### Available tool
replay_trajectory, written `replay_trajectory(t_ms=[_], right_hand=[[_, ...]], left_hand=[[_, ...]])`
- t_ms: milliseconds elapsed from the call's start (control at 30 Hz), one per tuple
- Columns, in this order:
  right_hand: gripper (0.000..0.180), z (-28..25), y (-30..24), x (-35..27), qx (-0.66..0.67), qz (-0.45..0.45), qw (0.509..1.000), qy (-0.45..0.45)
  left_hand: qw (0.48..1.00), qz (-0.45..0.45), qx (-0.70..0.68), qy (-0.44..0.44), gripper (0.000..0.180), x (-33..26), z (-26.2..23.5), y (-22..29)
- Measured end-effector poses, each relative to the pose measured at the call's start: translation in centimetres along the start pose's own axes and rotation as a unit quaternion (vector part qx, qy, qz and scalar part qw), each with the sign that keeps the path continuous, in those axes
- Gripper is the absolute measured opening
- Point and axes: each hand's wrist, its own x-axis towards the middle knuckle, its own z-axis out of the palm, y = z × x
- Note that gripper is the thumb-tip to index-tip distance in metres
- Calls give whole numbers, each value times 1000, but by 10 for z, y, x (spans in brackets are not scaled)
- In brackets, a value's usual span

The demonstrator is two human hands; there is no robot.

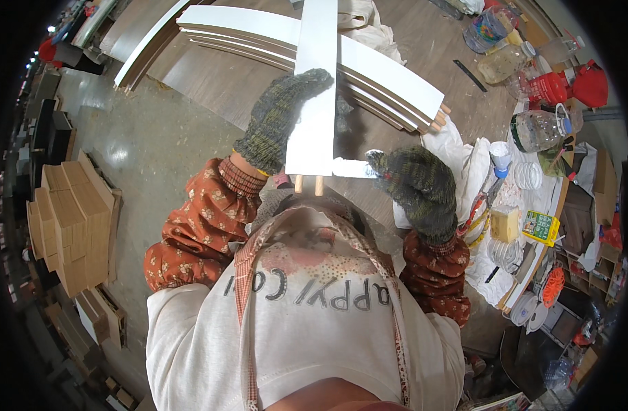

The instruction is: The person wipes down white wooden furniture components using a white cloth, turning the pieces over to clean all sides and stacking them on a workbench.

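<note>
A long white board [314,130] stands out in front of my chest, with two wooden dowels [319,185] sticking out of its near end. My left hand [279,116], in a dark knitted glove, grips the board from its left edge. Dark glove fingers also show past the board's right edge. My right hand [420,188], gloved alike, is closed on a flat, pale, shiny scraper-like strip [353,168]. The strip reaches left to the board's near right corner and appears to touch it. Its exact kind I cannot make out.
Curved white boards [389,65] lie stacked on the wood-toned table [444,82]. Plastic bottles [540,130], white cloth [458,154], a yellow box [541,227] and tape rolls [528,312] crowd the right side. Brown panels [74,219] are stacked on the floor at left.
</note>
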Motion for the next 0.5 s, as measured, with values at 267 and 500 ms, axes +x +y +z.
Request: replay_trajectory(t_ms=[267,500], right_hand=[[32,-7,-12,12,59,-51,997,21],[32,-5,-6,12,10,-107,994,34]], left_hand=[[991,-131,-26,-18,38,1,0,13],[997,-5,74,-5,39,-1,0,8]])
